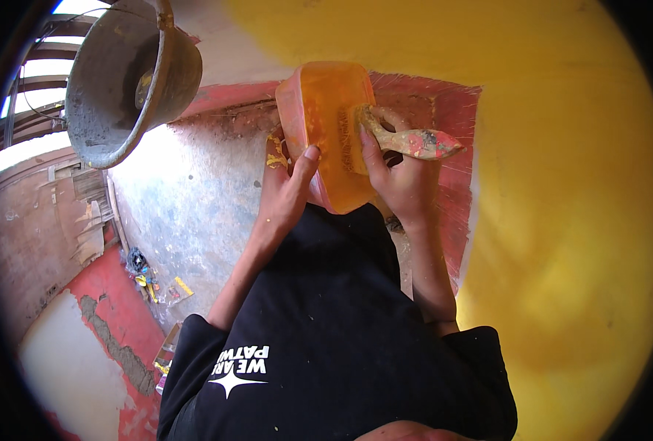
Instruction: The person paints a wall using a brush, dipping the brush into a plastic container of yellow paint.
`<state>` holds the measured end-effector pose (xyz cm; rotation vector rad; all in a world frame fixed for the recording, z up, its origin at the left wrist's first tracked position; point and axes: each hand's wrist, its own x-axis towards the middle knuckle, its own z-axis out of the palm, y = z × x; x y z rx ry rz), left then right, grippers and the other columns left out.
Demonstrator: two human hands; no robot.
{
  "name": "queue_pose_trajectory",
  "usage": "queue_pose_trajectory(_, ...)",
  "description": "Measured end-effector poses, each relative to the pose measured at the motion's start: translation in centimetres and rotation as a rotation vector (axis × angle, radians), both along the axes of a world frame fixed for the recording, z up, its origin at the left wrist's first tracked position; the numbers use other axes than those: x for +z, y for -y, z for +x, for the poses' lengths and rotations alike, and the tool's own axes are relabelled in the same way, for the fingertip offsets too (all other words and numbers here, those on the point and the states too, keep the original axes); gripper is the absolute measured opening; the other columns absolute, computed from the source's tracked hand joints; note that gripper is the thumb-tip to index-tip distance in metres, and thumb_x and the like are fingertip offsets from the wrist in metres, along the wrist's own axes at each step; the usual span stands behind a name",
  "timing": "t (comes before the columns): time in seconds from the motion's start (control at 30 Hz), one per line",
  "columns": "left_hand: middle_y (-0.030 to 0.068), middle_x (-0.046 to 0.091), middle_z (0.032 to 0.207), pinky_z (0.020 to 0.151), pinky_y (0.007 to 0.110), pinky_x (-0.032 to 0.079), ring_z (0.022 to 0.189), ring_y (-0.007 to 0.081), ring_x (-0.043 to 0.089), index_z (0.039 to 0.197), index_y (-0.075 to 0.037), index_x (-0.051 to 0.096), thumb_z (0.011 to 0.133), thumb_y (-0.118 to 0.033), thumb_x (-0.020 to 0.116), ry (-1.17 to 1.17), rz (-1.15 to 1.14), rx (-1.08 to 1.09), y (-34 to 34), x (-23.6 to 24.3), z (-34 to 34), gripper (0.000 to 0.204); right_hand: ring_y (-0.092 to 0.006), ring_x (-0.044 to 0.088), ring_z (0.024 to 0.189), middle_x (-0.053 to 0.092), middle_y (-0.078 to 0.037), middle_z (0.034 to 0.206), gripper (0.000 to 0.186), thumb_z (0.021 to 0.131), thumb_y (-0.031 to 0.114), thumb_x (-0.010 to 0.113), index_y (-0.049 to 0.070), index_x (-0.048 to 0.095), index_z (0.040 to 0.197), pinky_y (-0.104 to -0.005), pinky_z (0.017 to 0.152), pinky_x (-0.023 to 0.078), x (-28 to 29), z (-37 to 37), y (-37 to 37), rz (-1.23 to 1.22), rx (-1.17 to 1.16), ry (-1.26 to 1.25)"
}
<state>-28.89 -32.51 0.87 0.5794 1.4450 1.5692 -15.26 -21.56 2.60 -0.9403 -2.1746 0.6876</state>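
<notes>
In front of my chest, my left hand (286, 187) grips the left side of a translucent orange plastic tub (334, 77). Its thumb presses the near rim, and yellow paint smears the fingers. A yellow-orange layer that looks like paint coats the tub's inside. My right hand (411, 180) is closed around a paintbrush (422, 143) near its bristle end. The worn wooden handle, spotted with red and cream, points right. The bristles rest inside the tub against its right part, partly hidden by my fingers.
A grey, stained bucket (131, 88) hangs or stands high at the upper left. Along my right runs a yellow-painted wall (569, 220) with a red lower band (459, 191). On the grey floor (187, 198) at left lie a yellow-and-black item (144, 275) and scraps.
</notes>
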Motion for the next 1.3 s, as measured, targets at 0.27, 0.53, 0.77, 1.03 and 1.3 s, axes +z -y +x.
queue_pose_trajectory(0.27, 0.0173, 0.053, 0.126, 0.099, 0.034, 0.042, 0.119, 0.0213, 0.051, 0.136, 0.004, 0.031, 0.098, -0.030, 0.056, 0.111, -0.070, -0.066, 1.0, -0.2, -1.3, 0.057, -0.0119, 0.065, 0.081, 0.070, -0.009, 0.094, 0.024, 0.089, 0.009, 0.068, -0.003, 0.064, 0.109, -0.0261, 0.071, 0.051, 0.3, -0.1, 1.0, -0.061, -0.029, -0.077)
queue_pose_trajectory(0.53, 0.0097, 0.063, 0.091, 0.064, 0.025, 0.049, 0.072, 0.0120, 0.061, 0.137, 0.003, 0.036, 0.099, -0.042, 0.044, -0.075, -0.040, -0.022, 1.5, -1.6, -1.1, 0.059, -0.0157, 0.067, 0.080, 0.071, -0.012, 0.089, 0.024, 0.090, 0.012, 0.066, -0.004, 0.065, 0.108, -0.0292, 0.071, 0.053, 1.1, 1.0, 1.2, -0.038, -0.147, -0.275)
queue_pose_trajectory(0.77, 0.0176, 0.052, 0.128, 0.100, 0.035, 0.041, 0.119, 0.0235, 0.051, 0.136, 0.005, 0.035, 0.098, -0.025, 0.050, 0.056, -0.076, -0.064, 1.5, -2.2, -1.6, 0.050, -0.0149, 0.066, 0.078, 0.070, -0.010, 0.088, 0.024, 0.091, 0.013, 0.065, -0.004, 0.064, 0.108, -0.0285, 0.069, 0.052, 0.6, 0.5, -0.1, 0.006, -0.212, -0.314)
queue_pose_trajectory(1.03, 0.0162, 0.051, 0.131, 0.103, 0.036, 0.039, 0.124, 0.0242, 0.048, 0.137, 0.004, 0.037, 0.098, -0.022, 0.050, 0.049, -0.071, -0.137, 1.6, -2.9, -1.7, 0.048, -0.0213, 0.067, 0.079, 0.069, -0.011, 0.090, 0.026, 0.091, 0.016, 0.065, -0.003, 0.064, 0.108, -0.0313, 0.069, 0.052, -0.4, 0.8, -1.7, 0.117, -0.271, -0.201)
queue_pose_trajectory(1.3, 0.0169, 0.049, 0.132, 0.104, 0.036, 0.037, 0.126, 0.0257, 0.046, 0.138, 0.001, 0.037, 0.099, -0.022, 0.050, -0.028, -0.054, -0.158, 1.7, -5.3, -2.0, 0.047, -0.0286, 0.067, 0.075, 0.067, -0.014, 0.084, 0.021, 0.088, 0.016, 0.067, -0.001, 0.066, 0.100, -0.0380, 0.066, 0.051, -1.8, 0.3, -3.1, 0.110, -0.345, -0.211)
